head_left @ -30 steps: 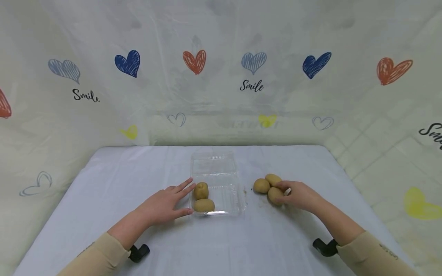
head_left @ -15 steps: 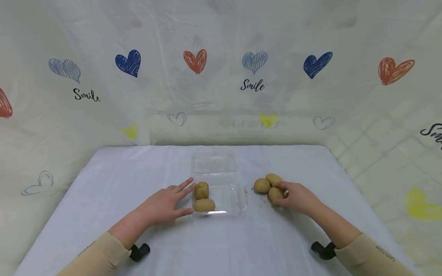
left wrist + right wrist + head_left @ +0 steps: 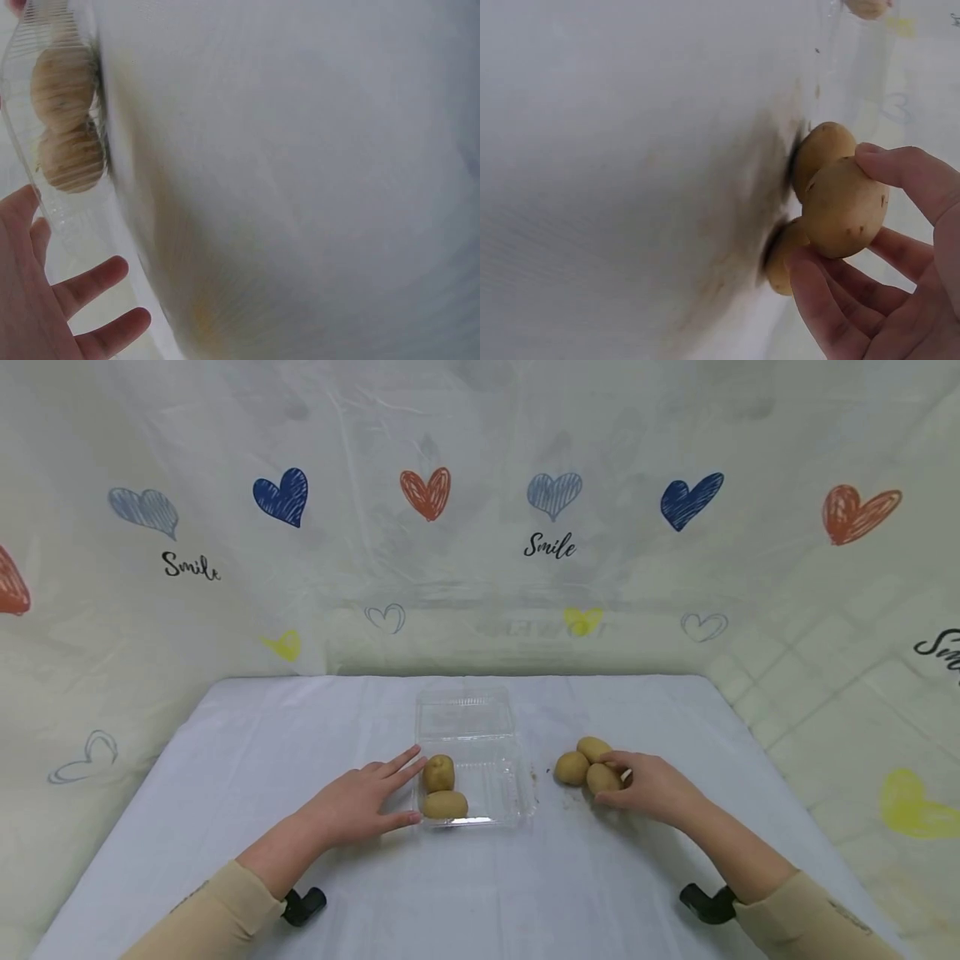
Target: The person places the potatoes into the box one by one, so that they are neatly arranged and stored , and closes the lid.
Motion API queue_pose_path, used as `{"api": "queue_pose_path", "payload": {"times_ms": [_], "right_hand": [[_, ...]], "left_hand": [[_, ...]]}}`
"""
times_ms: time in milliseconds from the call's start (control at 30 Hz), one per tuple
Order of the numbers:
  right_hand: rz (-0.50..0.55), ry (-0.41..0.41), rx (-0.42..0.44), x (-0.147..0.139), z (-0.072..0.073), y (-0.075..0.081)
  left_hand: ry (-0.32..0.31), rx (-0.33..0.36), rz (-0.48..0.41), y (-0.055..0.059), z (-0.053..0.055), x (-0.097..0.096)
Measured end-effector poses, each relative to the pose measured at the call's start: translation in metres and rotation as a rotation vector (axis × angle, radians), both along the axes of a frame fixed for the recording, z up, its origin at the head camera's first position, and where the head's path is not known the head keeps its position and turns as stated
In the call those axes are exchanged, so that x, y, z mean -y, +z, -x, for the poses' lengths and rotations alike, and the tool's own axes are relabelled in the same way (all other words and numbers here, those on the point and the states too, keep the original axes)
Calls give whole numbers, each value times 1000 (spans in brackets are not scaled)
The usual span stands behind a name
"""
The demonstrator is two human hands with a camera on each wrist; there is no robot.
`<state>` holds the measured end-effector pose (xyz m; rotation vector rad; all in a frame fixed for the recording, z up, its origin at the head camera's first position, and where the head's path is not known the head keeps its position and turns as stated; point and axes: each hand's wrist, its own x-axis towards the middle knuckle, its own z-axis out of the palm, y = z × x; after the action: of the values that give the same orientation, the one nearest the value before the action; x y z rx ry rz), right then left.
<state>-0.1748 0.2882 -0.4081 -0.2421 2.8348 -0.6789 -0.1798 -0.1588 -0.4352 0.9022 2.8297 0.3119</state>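
A clear plastic clamshell box (image 3: 495, 789) stands on the table with its lid (image 3: 465, 714) folded back. Along its left side sit two potatoes, one at the back (image 3: 438, 772) and one in front (image 3: 446, 805). My left hand (image 3: 352, 806) has its fingers spread straight at the box's left edge, the fingertips touching or almost touching it. To the right of the box, my right hand (image 3: 652, 789) grips a potato (image 3: 844, 210) between thumb and fingers. Against that one lie two more potatoes, one on the left (image 3: 572, 768) and one behind (image 3: 593, 747), partly covered by my fingers.
White cloth covers the table (image 3: 480, 893), with a few dirt crumbs (image 3: 534, 777) between box and potatoes. A pale curtain (image 3: 480, 568) printed with hearts hangs behind the table's back edge. Black wrist mounts (image 3: 303, 907) show at both sleeves.
My right fingers have settled closer round the front potato, which has shifted very slightly. My left hand and the box have stayed in place.
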Motion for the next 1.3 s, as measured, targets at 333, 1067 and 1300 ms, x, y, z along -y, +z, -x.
{"api": "queue_pose_path", "payload": {"times_ms": [333, 1067, 1300], "right_hand": [[46, 16, -15, 7, 1, 12], [133, 132, -30, 74, 24, 32], [122, 184, -16, 104, 31, 34]], "left_hand": [[-9, 4, -4, 0, 1, -1], [-1, 12, 9, -1, 2, -1], [-5, 12, 7, -2, 2, -1]]}}
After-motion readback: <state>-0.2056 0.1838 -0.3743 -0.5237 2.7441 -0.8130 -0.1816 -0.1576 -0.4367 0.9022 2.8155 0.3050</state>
